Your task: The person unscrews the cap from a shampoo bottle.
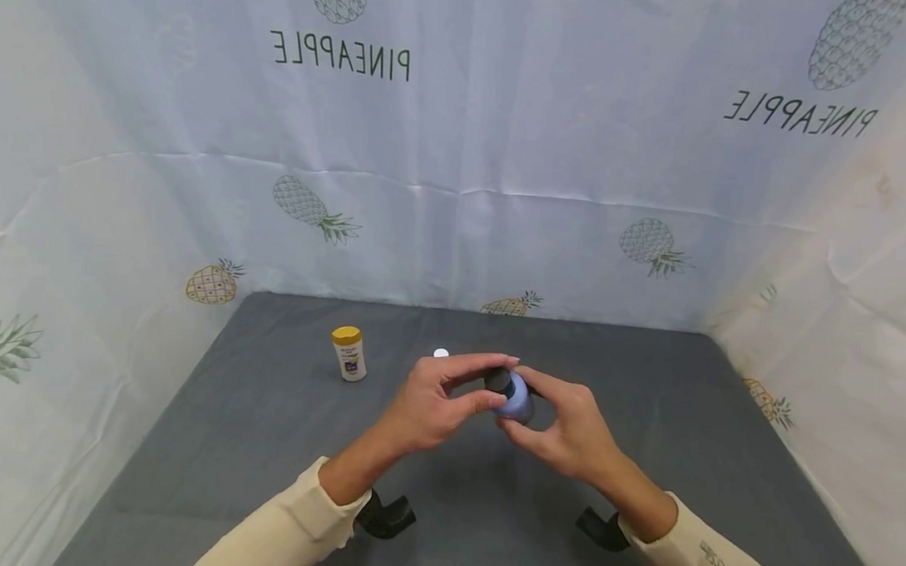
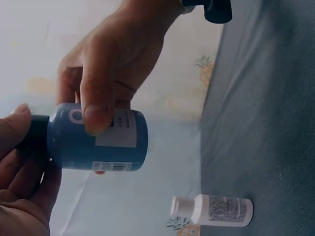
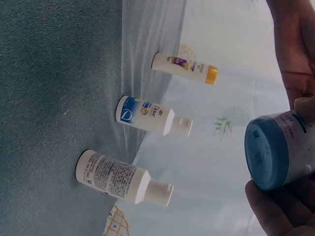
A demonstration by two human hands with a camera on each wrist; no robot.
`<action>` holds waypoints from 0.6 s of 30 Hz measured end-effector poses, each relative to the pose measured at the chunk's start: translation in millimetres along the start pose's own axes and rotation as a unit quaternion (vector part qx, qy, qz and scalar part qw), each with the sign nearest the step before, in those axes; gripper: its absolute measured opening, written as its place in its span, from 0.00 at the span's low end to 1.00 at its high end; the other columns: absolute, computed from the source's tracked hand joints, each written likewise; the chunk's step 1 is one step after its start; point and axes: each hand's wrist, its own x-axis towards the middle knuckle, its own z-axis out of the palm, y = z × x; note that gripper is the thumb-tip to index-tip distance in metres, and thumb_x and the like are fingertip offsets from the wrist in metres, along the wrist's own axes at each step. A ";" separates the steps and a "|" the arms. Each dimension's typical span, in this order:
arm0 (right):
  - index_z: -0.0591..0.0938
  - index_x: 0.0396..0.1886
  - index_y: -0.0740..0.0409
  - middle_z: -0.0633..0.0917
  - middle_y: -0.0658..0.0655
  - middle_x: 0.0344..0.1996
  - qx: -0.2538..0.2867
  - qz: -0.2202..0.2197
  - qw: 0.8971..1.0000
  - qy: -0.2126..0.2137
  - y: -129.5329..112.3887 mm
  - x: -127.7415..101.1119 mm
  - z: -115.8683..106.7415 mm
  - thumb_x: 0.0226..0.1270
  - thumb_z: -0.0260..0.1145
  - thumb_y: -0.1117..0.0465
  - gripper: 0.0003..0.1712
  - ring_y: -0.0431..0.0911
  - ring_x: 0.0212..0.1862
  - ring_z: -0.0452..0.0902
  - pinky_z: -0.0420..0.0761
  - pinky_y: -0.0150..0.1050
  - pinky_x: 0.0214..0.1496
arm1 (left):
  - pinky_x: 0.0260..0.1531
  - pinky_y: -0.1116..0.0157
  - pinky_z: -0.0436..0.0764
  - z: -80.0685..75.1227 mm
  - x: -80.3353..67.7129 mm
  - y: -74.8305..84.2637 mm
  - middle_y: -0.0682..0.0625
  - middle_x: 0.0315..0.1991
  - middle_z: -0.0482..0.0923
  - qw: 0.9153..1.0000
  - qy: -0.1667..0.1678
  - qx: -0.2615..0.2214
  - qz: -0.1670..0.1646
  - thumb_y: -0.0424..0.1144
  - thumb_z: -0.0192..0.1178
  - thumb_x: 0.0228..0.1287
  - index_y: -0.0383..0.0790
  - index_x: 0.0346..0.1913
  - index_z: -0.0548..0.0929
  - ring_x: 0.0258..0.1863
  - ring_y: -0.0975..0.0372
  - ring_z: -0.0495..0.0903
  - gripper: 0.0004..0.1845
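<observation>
I'm at the cap-turning step: my right hand grips the blue bottle above the mat's middle, left hand pinching its black cap, needing a steady twist.

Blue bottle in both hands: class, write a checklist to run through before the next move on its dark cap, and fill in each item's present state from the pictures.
1. Right hand grips the blue bottle round its body: ok.
2. Left hand has fingers on the dark cap: ok.
3. Bottle is lifted off the grey table: ok.
4. Yellow-capped bottle stands apart from the hands: ok.
5. Two white bottles stand upright on the table, beyond the hands: ok.
6. Cap tight or already loosened: cannot tell.
</observation>
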 end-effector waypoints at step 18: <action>0.84 0.62 0.67 0.91 0.62 0.51 -0.003 0.005 1.000 -0.013 -6.2 8.3 0.6 0.51 0.83 0.63 0.36 0.49 0.45 0.92 0.92 0.43 0.44 | 0.56 0.56 0.87 10.6 0.6 -2.4 0.34 0.54 0.88 0.996 0.080 -0.006 -0.023 0.25 0.70 0.63 0.26 0.58 0.85 0.57 0.47 0.87 0.20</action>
